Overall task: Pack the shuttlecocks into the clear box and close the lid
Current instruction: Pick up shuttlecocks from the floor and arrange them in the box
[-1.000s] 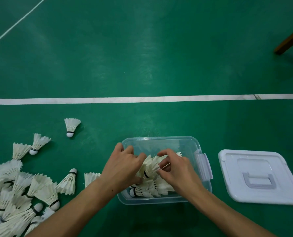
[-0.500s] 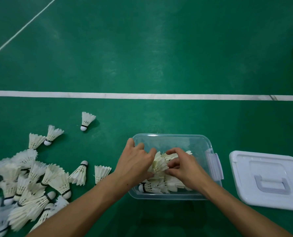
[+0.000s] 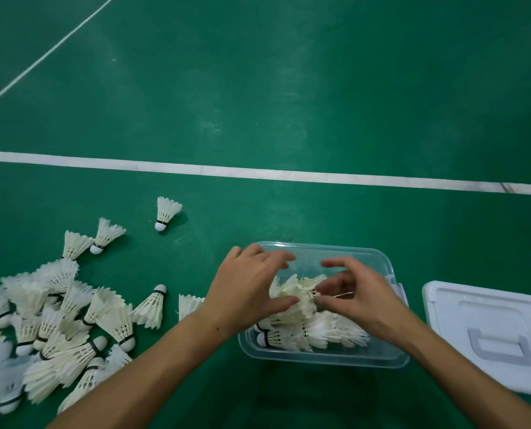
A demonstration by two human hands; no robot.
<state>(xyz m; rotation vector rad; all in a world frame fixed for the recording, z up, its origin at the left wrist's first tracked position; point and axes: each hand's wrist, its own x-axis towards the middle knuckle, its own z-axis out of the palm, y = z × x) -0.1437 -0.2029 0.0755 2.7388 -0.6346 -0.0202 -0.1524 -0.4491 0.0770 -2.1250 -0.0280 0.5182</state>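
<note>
Both hands had lifted slightly, left hand (image 3: 245,292) and right hand (image 3: 354,295) loosely spread over shuttlecocks (image 3: 301,320) in the clear box (image 3: 323,357) (seemingly settling them), lid (image 3: 487,335) off beside it.

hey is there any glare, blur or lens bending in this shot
Head view: soft glare patches on the green floor; both hands slightly motion-blurred over the clear box; the white line bows from wide-angle distortion.

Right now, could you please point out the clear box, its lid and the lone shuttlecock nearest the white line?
clear box (image 3: 326,360): head view, near wall.
lid (image 3: 462,311): head view, flat top.
lone shuttlecock (image 3: 167,209): head view, feather skirt.
</note>
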